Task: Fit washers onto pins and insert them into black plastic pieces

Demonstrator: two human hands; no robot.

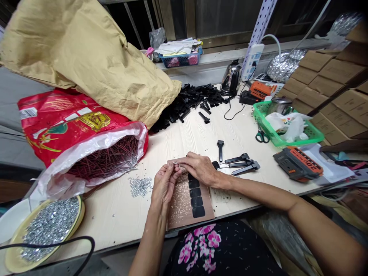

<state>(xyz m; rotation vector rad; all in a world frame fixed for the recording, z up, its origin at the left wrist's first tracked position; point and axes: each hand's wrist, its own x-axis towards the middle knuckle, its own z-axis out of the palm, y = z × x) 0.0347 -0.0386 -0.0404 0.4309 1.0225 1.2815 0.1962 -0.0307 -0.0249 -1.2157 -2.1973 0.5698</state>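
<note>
My left hand (165, 182) is closed in a pinch, with a small silvery piece (176, 163) at its fingertips. My right hand (199, 167) meets it there with bent, closed fingers; what they grip is hidden. Both hands are over a brown board (179, 214) covered in pale specks, with a column of black square pads (196, 202) on it. Beside my right forearm lie several black hammer-shaped parts (240, 165), some with thin metal shafts. Left of my left hand, small shiny rings or washers (140, 187) are spread on the table.
A red sack (71, 126) spills thin dark-red rods at the left, near a yellow bowl (82, 214) of shiny small pieces. Black parts (195, 96) are heaped at the back. At right are scissors (261, 136), a green basket (301, 142), a battery pack (299, 165) and stacked cartons (342, 115).
</note>
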